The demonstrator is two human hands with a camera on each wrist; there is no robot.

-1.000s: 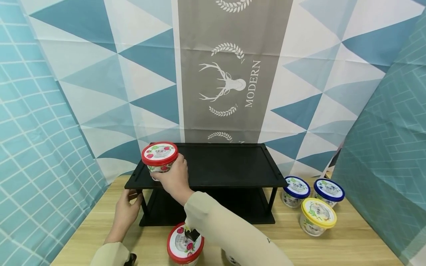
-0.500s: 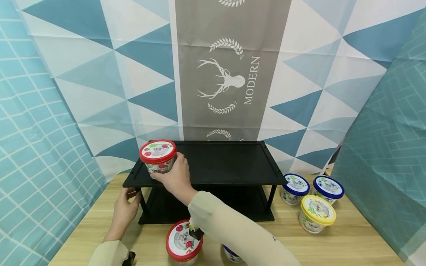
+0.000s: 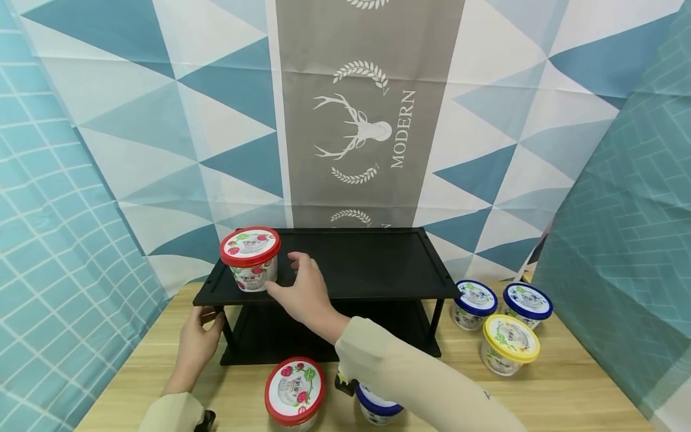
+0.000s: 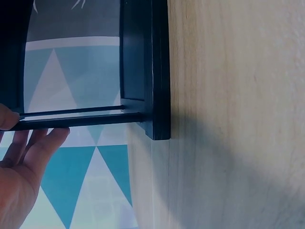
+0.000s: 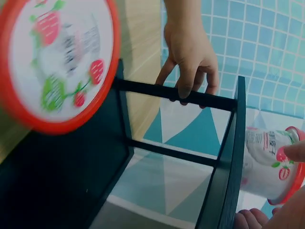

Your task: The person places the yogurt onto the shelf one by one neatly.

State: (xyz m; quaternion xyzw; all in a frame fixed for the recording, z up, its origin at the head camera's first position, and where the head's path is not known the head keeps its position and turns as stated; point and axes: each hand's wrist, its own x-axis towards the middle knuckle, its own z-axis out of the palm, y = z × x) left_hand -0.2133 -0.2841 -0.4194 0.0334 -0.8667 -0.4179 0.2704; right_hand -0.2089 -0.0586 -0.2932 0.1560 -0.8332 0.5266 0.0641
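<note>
A paper tub with a red lid and berry print (image 3: 252, 277) stands upright on the left end of the black two-tier rack's (image 3: 356, 264) top shelf. Just right of it is my right hand (image 3: 309, 298), thumb and fingers spread apart; the thumb is at the tub's lower side, and I cannot tell whether it touches. My left hand (image 3: 197, 341) holds the rack's front left post (image 4: 90, 119) between thumb and fingers, as the left wrist view shows. A second red-lidded tub (image 3: 294, 391) stands on the table before the rack.
A blue-lidded tub (image 3: 375, 408) is partly hidden by my right sleeve. Right of the rack stand two more blue-lidded tubs (image 3: 475, 303) (image 3: 528, 303) and a yellow-lidded tub (image 3: 510, 345). Patterned cloth (image 3: 367, 132) hangs behind the wooden table (image 3: 572, 396).
My right hand has let go of the red-lidded tub and drawn back to the right, fingers spreading. The tub now stands on the top shelf. My left hand keeps its hold.
</note>
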